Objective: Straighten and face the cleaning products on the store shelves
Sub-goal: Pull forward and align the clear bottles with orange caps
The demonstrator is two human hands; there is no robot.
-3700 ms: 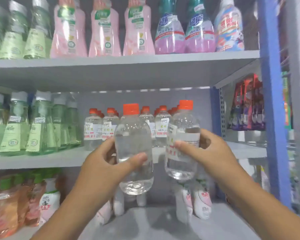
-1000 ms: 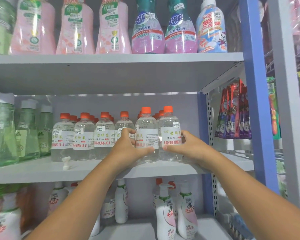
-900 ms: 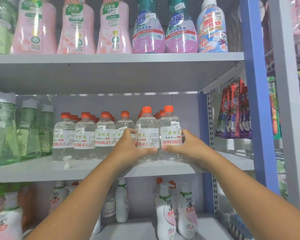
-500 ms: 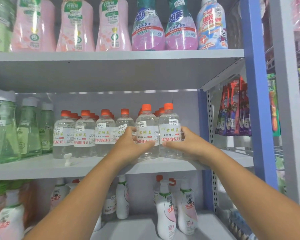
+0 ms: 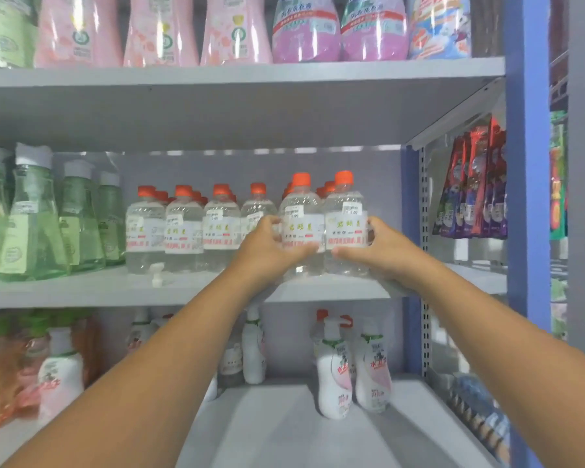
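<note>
Two clear bottles with orange caps stand upright at the front right of the middle shelf (image 5: 81, 292), labels facing me. My left hand (image 5: 267, 248) wraps the left clear bottle (image 5: 301, 217) from its left side. My right hand (image 5: 379, 251) grips the right clear bottle (image 5: 347, 214) from its right side. Both bottles touch each other and rest on the shelf. To their left stands a row of the same clear bottles (image 5: 183, 228), with more behind them.
Green bottles (image 5: 34, 224) fill the shelf's left end. A small white cap (image 5: 157, 275) lies loose on the shelf front. Pink and purple bottles (image 5: 304, 32) line the top shelf. White pump bottles (image 5: 335, 369) stand below. A blue upright (image 5: 527, 197) bounds the right side.
3.7 s ago I held both bottles in the air in front of the shelf. Now they stand on the middle shelf, with my hands holding them almost still over the last second.
</note>
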